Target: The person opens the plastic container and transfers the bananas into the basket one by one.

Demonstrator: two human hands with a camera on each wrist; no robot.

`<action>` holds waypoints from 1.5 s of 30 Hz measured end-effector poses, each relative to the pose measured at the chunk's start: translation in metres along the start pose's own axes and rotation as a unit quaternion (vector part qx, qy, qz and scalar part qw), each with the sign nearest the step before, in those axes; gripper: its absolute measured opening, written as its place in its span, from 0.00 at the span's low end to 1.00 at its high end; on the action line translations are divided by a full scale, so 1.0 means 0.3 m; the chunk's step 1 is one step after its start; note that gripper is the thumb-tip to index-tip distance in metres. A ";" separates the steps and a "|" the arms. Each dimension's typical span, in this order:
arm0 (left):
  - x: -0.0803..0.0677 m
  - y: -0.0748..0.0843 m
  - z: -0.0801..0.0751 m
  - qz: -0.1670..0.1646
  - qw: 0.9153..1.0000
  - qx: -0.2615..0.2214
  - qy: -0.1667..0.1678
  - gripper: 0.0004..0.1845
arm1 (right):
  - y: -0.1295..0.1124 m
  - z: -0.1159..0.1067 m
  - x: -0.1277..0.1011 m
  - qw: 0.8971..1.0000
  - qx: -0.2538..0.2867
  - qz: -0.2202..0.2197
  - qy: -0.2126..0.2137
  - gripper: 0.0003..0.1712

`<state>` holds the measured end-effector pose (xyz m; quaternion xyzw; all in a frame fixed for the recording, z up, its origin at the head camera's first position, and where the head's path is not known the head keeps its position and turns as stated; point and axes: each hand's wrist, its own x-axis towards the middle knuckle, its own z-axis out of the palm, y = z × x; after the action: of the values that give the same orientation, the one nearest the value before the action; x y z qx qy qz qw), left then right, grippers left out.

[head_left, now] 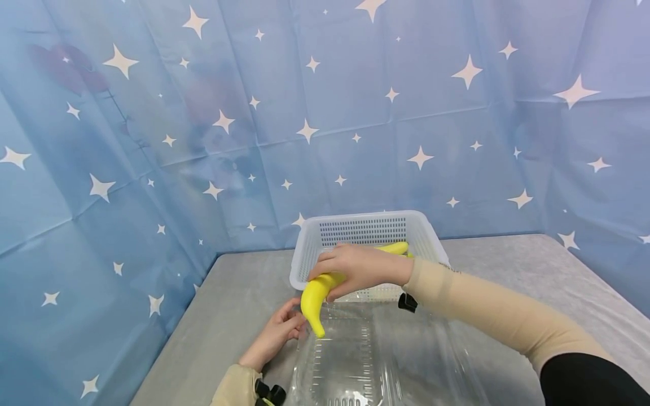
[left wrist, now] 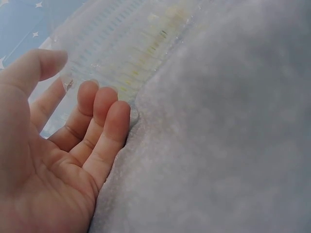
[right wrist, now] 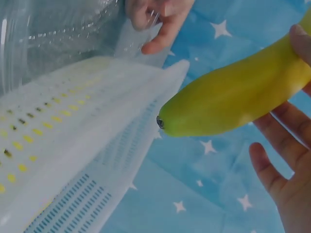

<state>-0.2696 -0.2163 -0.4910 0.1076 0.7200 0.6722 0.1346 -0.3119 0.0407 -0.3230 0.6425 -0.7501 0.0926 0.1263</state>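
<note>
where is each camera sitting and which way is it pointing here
Head: worn on the head, looking forward and down at the table; shows both forearms, the right hand gripping the banana, the left hand at the clear container.
Left wrist: looks along the left palm to the container's edge.
Right wrist: looks past the right fingers and banana to the white basket.
Shared: banana and basket, head and right wrist.

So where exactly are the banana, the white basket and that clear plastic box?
banana [head_left: 316, 299]: head view, on its lower yellow body below the hand.
white basket [head_left: 363, 230]: head view, on its slotted back wall.
clear plastic box [head_left: 345, 361]: head view, on its ribbed transparent lid.
</note>
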 end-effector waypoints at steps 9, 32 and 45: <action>-0.004 -0.004 0.000 0.006 1.000 -0.006 0.010 0.26 | 0.026 -0.018 0.007 0.999 0.033 0.025 -0.008 0.24; 0.003 0.004 0.002 0.013 1.000 -0.004 -0.005 0.25 | 0.123 -0.022 0.020 0.993 0.072 0.094 -0.028 0.22; 0.006 -0.003 0.001 0.017 1.000 -0.010 -0.008 0.25 | 0.190 -0.001 0.036 0.985 0.082 0.143 -0.044 0.22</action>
<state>-0.2713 -0.2156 -0.4921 0.1233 0.7102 0.6809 0.1298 -0.3697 0.0396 -0.3179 0.5400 -0.8290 0.1429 0.0257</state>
